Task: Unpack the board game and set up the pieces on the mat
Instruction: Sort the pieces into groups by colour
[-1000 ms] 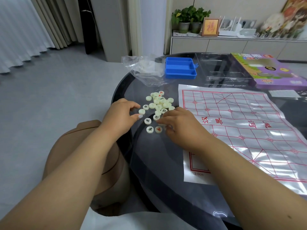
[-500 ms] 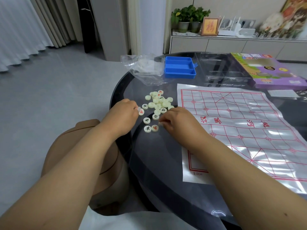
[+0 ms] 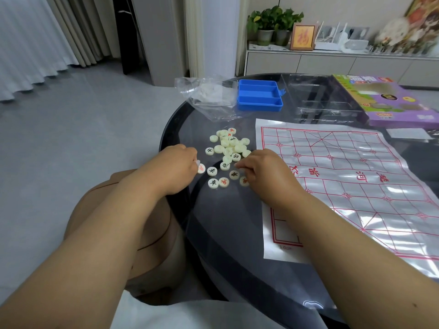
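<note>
pieces lie heaped; left fingers pinch one, right fingers curl on another.

chess pieces sitting on table left of mat; tray lying behind them, box behind mat.

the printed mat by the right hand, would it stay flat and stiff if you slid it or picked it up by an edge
Probably not. The mat shows ripples and glossy creases, so it looks thin and would likely droop when lifted. Lying on the smooth glass table, it would likely slide or bunch easily. It looks light, with no pieces on it.
</note>
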